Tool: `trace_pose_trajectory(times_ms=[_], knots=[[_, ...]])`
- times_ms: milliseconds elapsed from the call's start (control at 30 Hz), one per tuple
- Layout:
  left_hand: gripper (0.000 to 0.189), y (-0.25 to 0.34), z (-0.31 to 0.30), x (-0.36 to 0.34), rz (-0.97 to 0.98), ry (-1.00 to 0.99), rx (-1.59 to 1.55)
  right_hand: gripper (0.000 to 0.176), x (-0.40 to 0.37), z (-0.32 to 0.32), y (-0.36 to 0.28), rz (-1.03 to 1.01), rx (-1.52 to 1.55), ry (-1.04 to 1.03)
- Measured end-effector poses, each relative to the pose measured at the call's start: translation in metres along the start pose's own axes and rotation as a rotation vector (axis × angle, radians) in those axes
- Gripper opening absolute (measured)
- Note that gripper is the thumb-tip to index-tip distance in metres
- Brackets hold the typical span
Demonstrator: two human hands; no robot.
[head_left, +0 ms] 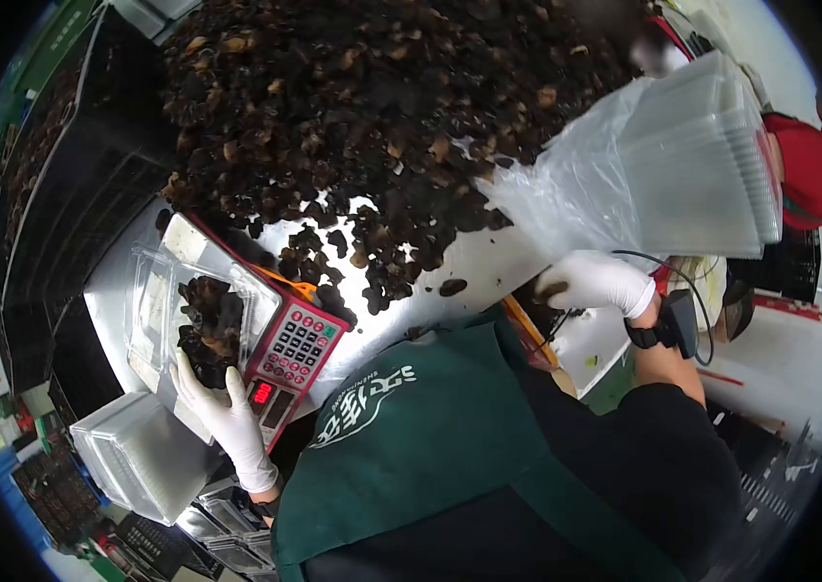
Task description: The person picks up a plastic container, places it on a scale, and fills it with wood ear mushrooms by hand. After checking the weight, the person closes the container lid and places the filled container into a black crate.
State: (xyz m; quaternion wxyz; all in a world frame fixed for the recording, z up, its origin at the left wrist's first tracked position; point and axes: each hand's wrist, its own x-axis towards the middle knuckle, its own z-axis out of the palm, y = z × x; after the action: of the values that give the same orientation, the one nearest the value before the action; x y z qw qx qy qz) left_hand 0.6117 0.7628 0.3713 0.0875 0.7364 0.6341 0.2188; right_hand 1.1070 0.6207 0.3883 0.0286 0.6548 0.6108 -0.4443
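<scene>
My left hand (215,415), in a white glove, lies at the near edge of a clear plastic box (254,291), its fingers stretched out and its thumb apart. Dark wood ear mushrooms (209,325) fill part of the box, right at my fingertips. The box sits on a red digital scale (306,335) with a keypad and a lit red display. My right hand (597,283), gloved too, is over the table's near edge at the right. Its fingers are curled around a small brown piece of wood ear (552,289).
A large heap of wood ears (362,107) covers the table's far side. Stacked clear lids (697,160) in a plastic bag stand at the right. Stacked clear boxes (144,456) are at lower left, near a black crate (91,175). A person in a red cap (807,173) is at far right.
</scene>
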Motion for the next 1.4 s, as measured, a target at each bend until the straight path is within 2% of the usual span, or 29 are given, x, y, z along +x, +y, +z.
trace_pose_trajectory(times_ms=[67, 100, 200, 267, 333, 400, 533, 633, 667, 733, 767, 800, 867, 967, 1100, 1200, 1233, 1267, 1333, 1400], knots=[[0.069, 0.002, -0.002, 0.0, 0.006, -0.016, 0.005, 0.024, -0.018, 0.018, 0.029, 0.237, -0.328, -0.104], [0.069, 0.0, -0.001, 0.001, 0.012, -0.017, -0.002, 0.023, -0.016, 0.029, 0.037, 0.444, -0.547, -0.165], [0.069, 0.003, -0.003, 0.0, 0.012, -0.022, -0.025, 0.019, -0.008, 0.021, 0.021, 0.264, -0.428, 0.187], [0.069, -0.001, -0.002, 0.0, 0.024, -0.019, -0.013, 0.016, 0.023, 0.012, -0.005, 0.059, -0.312, 0.443], [0.069, 0.001, -0.002, -0.001, 0.03, -0.011, -0.004, 0.02, 0.067, 0.002, -0.031, -0.177, -0.111, 0.713], [0.069, 0.001, -0.001, -0.002, 0.045, 0.001, -0.003, 0.028, 0.119, -0.015, -0.053, -0.378, -0.178, 0.926], [0.07, 0.003, -0.002, -0.003, 0.052, 0.004, 0.016, 0.035, 0.23, -0.041, -0.084, -0.434, -0.167, 1.025], [0.071, 0.006, -0.004, -0.005, 0.014, -0.007, 0.054, 0.03, 0.288, -0.042, -0.076, -0.376, -0.068, 0.982], [0.071, 0.004, -0.003, -0.006, 0.02, -0.003, 0.072, 0.026, 0.295, -0.048, -0.074, -0.391, 0.017, 1.065], [0.072, 0.002, -0.002, -0.005, 0.01, 0.005, 0.021, 0.027, 0.302, -0.057, -0.069, -0.376, 0.386, 1.039], [0.072, 0.001, -0.001, -0.005, 0.008, 0.012, -0.002, 0.035, 0.287, -0.067, -0.07, -0.376, 0.618, 0.802], [0.072, 0.001, 0.002, -0.006, 0.008, 0.016, -0.027, 0.036, 0.26, -0.076, -0.081, -0.254, 0.765, 0.606], [0.072, 0.007, 0.0, -0.005, -0.011, 0.01, -0.014, 0.032, 0.234, -0.077, -0.085, -0.274, 0.914, 0.49], [0.072, 0.007, -0.001, -0.006, -0.015, -0.005, 0.015, 0.028, 0.227, -0.069, -0.073, -0.338, 1.047, 0.414], [0.072, 0.011, -0.006, -0.004, -0.024, -0.035, 0.048, 0.031, 0.207, -0.057, -0.069, -0.396, 1.194, 0.377], [0.071, 0.012, -0.007, -0.003, -0.027, -0.048, 0.056, 0.028, 0.192, -0.044, -0.068, -0.408, 1.182, 0.339], [0.071, 0.01, -0.007, -0.003, -0.019, -0.049, 0.068, 0.028, 0.177, -0.045, -0.065, -0.4, 0.929, 0.316], [0.071, 0.008, -0.007, -0.003, -0.01, -0.051, 0.078, 0.026, 0.166, -0.039, -0.063, -0.305, 0.8, 0.285], [0.071, 0.006, -0.006, -0.004, -0.01, -0.047, 0.064, 0.023, 0.128, -0.035, -0.054, -0.286, 0.494, 0.088], [0.071, 0.003, -0.006, -0.003, -0.001, -0.044, 0.062, 0.023, 0.086, -0.026, -0.037, -0.357, 0.248, 0.013]])
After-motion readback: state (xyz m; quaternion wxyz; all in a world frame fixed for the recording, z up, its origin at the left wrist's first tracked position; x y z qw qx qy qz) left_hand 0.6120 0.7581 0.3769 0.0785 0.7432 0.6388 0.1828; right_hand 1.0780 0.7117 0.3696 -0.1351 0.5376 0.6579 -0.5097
